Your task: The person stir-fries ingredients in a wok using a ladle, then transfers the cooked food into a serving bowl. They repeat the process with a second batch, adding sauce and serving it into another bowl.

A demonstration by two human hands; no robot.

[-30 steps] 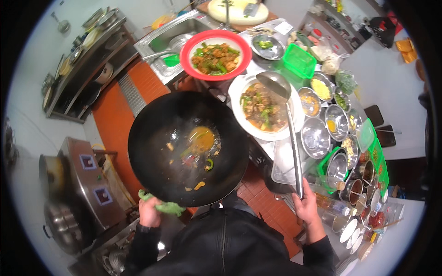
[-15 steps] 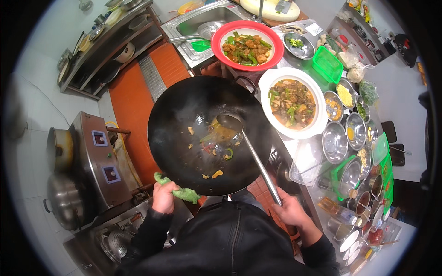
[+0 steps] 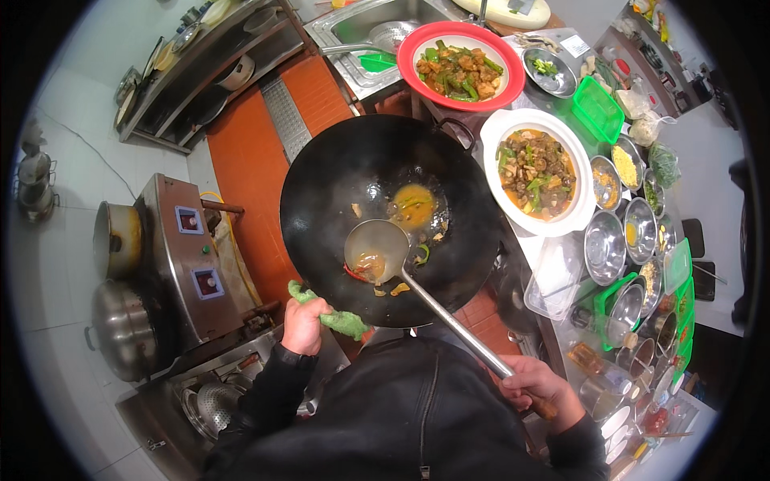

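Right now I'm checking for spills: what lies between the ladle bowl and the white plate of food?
In the head view, only the wok's black inner wall, sauce pool and rim separate the ladle bowl from the white plate.

The wok [image 3: 385, 208] filled the middle. To its right, a white dish [image 3: 536, 172], a red plate [image 3: 461, 56] and crowded steel bowls [image 3: 605, 248] blocked any passage. Leftward, orange floor [image 3: 249, 176] lay open before the steel stove [image 3: 188, 256].

Red plate [image 3: 417, 42] of greens, white stew bowl [image 3: 507, 136], green basket [image 3: 599, 108], steel pots [image 3: 120, 329].
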